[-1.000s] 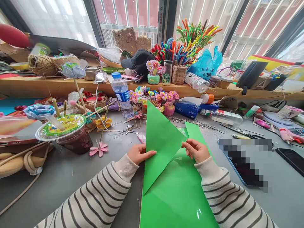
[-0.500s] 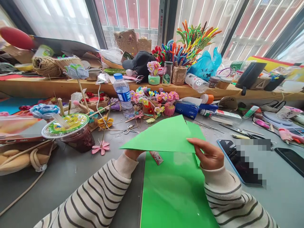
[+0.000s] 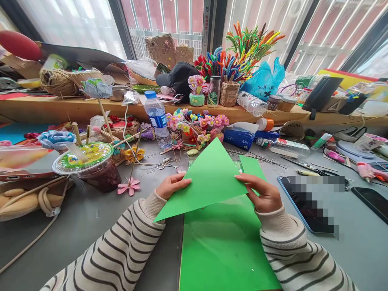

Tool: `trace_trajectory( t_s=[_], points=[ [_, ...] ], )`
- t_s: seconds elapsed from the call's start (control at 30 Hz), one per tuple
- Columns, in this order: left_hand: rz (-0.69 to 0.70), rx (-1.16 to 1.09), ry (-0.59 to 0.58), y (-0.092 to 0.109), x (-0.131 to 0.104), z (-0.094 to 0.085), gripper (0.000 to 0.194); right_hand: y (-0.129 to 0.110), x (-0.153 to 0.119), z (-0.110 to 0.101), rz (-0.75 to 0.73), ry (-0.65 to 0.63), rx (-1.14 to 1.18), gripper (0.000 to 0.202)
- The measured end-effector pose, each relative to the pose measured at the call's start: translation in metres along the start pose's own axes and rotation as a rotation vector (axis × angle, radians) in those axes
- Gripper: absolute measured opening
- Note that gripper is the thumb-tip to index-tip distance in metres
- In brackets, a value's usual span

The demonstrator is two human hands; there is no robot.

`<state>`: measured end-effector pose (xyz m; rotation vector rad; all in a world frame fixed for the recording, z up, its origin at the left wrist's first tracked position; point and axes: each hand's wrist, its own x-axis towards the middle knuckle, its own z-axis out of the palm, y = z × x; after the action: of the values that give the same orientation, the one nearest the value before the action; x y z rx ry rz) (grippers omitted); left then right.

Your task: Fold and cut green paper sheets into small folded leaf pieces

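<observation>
A green sheet of paper [image 3: 206, 178], folded or cut to a triangle, is raised above the table between my hands. My left hand [image 3: 173, 185] pinches its left side, thumb on top and fingers beneath. At the right corner, my right hand [image 3: 263, 192] grips the sheet between thumb and fingers. Behind that hand is a narrow green paper strip [image 3: 253, 166]; whether the fingers also hold it I cannot tell. Below lies a larger glossy green sheet or pack [image 3: 224, 246], flat on the grey table [image 3: 163, 258].
A lidded drink cup [image 3: 97, 173] and a pink flower [image 3: 129, 186] sit to the left. Small scissors [image 3: 165, 163] and a water bottle [image 3: 157, 121] are ahead. To the right lie a phone [image 3: 298, 206], a dark device [image 3: 371, 202] and a pink glue gun [image 3: 365, 171].
The triangular sheet has turned and tilted, its peak shifting left and its left corner dropping. My left hand has come from beneath the paper to its left edge, thumb now showing on top.
</observation>
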<state>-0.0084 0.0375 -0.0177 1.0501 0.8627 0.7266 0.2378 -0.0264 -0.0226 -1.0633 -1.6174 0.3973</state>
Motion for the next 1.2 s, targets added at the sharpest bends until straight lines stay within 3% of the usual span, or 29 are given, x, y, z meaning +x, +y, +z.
trace_trajectory(
  t_s=[0.07, 0.2, 0.3, 0.37, 0.43, 0.53, 0.6, 0.67, 0.73, 0.83, 0.9, 0.97, 1.07, 1.2],
  points=[
    [0.087, 0.072, 0.06, 0.007, -0.005, 0.0, 0.031, 0.003, 0.001, 0.004, 0.137, 0.036, 0.122, 0.027],
    [0.538, 0.454, 0.141, 0.03, -0.022, -0.002, 0.022, 0.005, 0.005, 0.008, 0.361, 0.066, 0.284, 0.032],
    [0.826, 0.921, -0.048, 0.037, -0.032, 0.002, 0.027, 0.007, 0.008, 0.006, 0.587, 0.005, 0.399, 0.031],
    [0.922, 1.199, -0.174, 0.031, -0.033, 0.007, 0.033, 0.011, 0.01, 0.004, 0.754, -0.061, 0.481, 0.039],
    [0.978, 1.429, -0.229, 0.021, -0.032, 0.011, 0.036, 0.014, 0.012, 0.002, 0.926, -0.113, 0.542, 0.054],
    [0.969, 1.664, -0.224, 0.005, -0.029, 0.01, 0.039, 0.016, 0.011, 0.005, 1.142, -0.174, 0.52, 0.058],
    [0.985, 1.701, -0.16, 0.0, -0.028, 0.006, 0.04, 0.015, 0.008, 0.01, 1.122, -0.244, 0.417, 0.045],
    [1.03, 1.674, -0.059, -0.001, -0.027, 0.002, 0.04, 0.012, 0.004, 0.015, 0.994, -0.338, 0.315, 0.036],
    [1.065, 1.588, 0.122, -0.003, -0.025, -0.001, 0.038, 0.01, 0.001, 0.019, 0.879, -0.387, 0.274, 0.032],
    [0.975, 1.265, 0.48, -0.01, -0.02, -0.003, 0.055, 0.011, 0.001, 0.021, 0.783, -0.314, 0.273, 0.036],
    [0.823, 0.912, 0.596, -0.017, -0.017, -0.002, 0.071, 0.013, 0.002, 0.021, 0.796, -0.226, 0.29, 0.037],
    [0.633, 0.545, 0.541, -0.023, -0.014, 0.001, 0.069, 0.013, 0.002, 0.022, 0.832, -0.169, 0.319, 0.035],
    [0.288, 0.196, 0.295, -0.024, -0.014, 0.01, 0.062, 0.01, 0.001, 0.025, 0.856, -0.177, 0.352, 0.032],
    [-0.08, 0.19, 0.125, -0.018, -0.02, 0.022, 0.028, 0.008, -0.001, 0.029, 0.854, -0.237, 0.392, 0.032]
  ],
)
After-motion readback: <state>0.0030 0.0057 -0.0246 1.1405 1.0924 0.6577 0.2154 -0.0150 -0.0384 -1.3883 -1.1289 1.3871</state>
